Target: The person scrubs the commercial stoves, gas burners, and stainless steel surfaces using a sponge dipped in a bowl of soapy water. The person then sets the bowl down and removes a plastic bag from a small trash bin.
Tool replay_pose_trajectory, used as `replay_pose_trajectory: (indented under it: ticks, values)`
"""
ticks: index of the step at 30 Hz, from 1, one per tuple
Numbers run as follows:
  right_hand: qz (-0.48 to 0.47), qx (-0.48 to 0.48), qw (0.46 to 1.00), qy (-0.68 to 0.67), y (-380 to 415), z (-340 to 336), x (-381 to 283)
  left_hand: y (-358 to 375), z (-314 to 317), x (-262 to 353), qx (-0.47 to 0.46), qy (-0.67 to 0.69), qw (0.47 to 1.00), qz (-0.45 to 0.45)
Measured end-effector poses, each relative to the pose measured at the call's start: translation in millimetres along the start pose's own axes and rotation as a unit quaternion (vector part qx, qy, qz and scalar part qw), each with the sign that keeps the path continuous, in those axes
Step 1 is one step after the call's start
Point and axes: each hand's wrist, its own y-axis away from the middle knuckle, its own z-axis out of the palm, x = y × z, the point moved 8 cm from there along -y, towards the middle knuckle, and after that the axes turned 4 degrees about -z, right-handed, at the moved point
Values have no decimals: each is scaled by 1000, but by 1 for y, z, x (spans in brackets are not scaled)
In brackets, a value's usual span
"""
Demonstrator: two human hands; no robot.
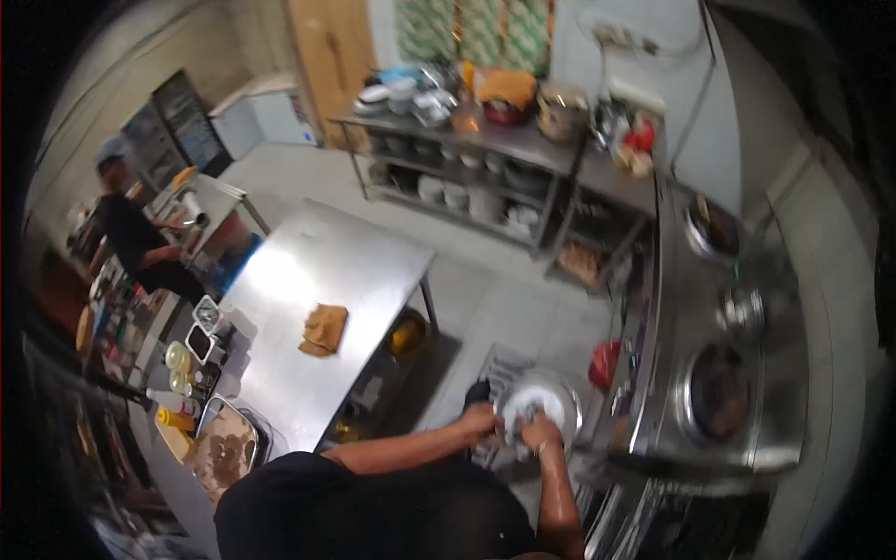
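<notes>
Low in front of the body is a round metal pan (569,411) with something whitish inside. My left hand (481,423) is closed at the pan's left edge; what it grips is too blurred to name. Over the pan's middle, my right hand (539,432) has its fingers bent down onto a small greyish item that I cannot make out. The two hands are a short distance apart. A folded orange-brown cloth (324,329) lies on the steel table (373,252) to the left.
A stove counter (644,411) with round burners or pans runs along the right. Shelves with stacked dishes (457,191) stand at the back. Bottles (175,419) and a tray (224,443) are on the left. Another person (131,224) stands at the far left. A red item (605,364) is beside the stove.
</notes>
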Motion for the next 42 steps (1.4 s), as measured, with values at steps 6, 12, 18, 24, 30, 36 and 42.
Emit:
replay_pose_trajectory:
  ticks: [6,12,18,24,30,36,42]
  values:
    - [-60,142,986,58,-7,-29,-18,-33,1,-3,-8,16,997,-80]
    - [-31,-9,996,89,-84,26,12,-103,-10,-25,27,52,996,-66]
    - [-19,90,986,-136,-227,81,112,-224,-38,-47,45,47,997,-53]
    - [76,44,994,-68,-301,72,150,-343,-33,-36,8,-55,997,-49]
    - [17,-26,1000,3,-385,89,162,-440,-22,-72,-35,-77,986,-140]
    - [9,35,999,-17,-452,143,192,-510,-56,-136,24,9,990,-141]
    - [210,279,870,-347,-503,179,311,-610,-126,-218,97,162,973,-128]
